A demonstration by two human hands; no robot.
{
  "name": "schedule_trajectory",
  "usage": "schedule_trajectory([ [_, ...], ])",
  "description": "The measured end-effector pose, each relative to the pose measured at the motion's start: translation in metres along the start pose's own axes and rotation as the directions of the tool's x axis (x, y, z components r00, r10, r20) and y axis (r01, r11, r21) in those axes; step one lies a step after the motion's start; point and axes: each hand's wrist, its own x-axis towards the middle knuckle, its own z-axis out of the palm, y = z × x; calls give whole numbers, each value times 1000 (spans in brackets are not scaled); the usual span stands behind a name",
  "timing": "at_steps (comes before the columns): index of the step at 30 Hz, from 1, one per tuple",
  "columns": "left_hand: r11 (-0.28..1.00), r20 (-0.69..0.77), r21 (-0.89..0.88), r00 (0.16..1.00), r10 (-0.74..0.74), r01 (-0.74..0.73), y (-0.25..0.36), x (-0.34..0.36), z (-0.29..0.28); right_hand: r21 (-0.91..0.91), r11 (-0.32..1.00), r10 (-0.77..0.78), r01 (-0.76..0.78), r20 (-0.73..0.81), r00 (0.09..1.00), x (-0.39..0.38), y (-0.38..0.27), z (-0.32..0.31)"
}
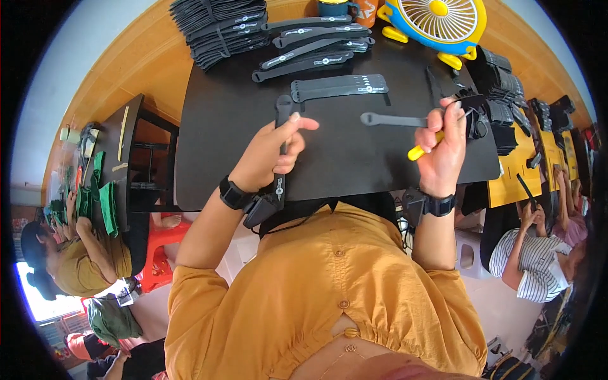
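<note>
A: Starting from the left, what is on the table (348, 158)?

B: A stack of black straps (218, 35) at the back left corner. Then, nearer the person, the left hand (272, 152).

A: Is it gripping anything?

B: Yes, its fingers are curled round a dark strap (283, 114), thumb pressed along it, index finger pointing off to the right. The strap's rounded end stands out beyond the thumb; the other end comes out below, towards the person.

A: And moving right?

B: Some loose straps (307, 54) lie fanned at the back, with a flat strap bundle (339, 87) in front of them, just beyond the left hand.

A: Do the hands meet?

B: No, they're well apart. Between them a grey strap (392, 120) points its looped end left; its other end reaches the fingers of the right hand (441, 145). Whether they pinch it, I can't tell.

A: What does that hand hold?

B: A yellow-handled tool (416, 152), fingers closed round it. Further right sit piles of black straps (500, 79).
</note>
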Motion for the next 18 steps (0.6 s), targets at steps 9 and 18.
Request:
schedule_trajectory([
  [9,962,31,265,996,-80,69,8,4,18,-39,989,148,-143,301,942,-23,34,14],
  [18,920,-60,360,987,-146,158,21,15,-19,-412,890,351,-195,346,870,-5,6,-23],
])
